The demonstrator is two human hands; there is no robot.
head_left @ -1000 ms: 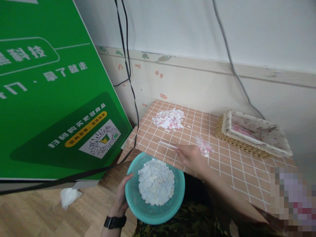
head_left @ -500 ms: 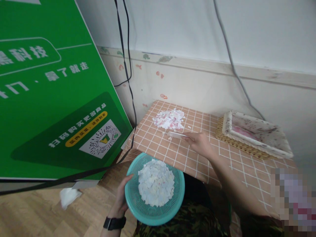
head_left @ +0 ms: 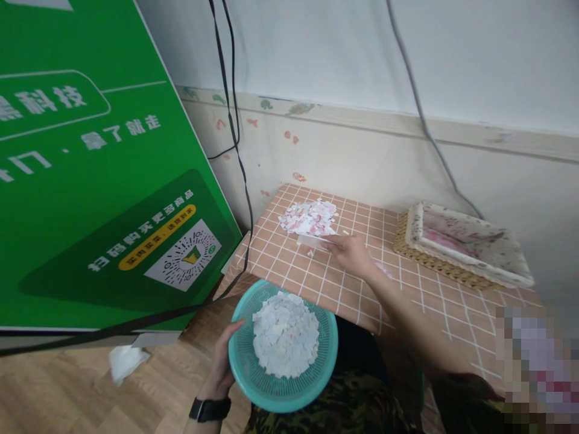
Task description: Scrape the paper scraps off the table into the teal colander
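Note:
My left hand [head_left: 225,355] grips the left rim of a teal plastic colander [head_left: 239,380], held at the table's front edge. A heap of white paper scraps [head_left: 286,334] fills its middle. My right hand [head_left: 350,253] pinches a thin, flat white strip [head_left: 312,242], perhaps a card or scraper, above the table. The strip lies along the near edge of a pile of white and pink paper scraps [head_left: 310,217]. A few loose bits lie near it on the checked tablecloth [head_left: 325,283].
A wicker basket [head_left: 461,268] with a floral cloth lining stands at the table's right. To the left rises a large green panel [head_left: 90,181] with white lettering. Black cables [head_left: 237,144] hang past the table's left corner. A white crumpled bag [head_left: 126,361] lies on the floor.
My right hand has moved left and slightly away from me, bringing the white strip up to the pile's near edge. My left hand and the colander have barely moved.

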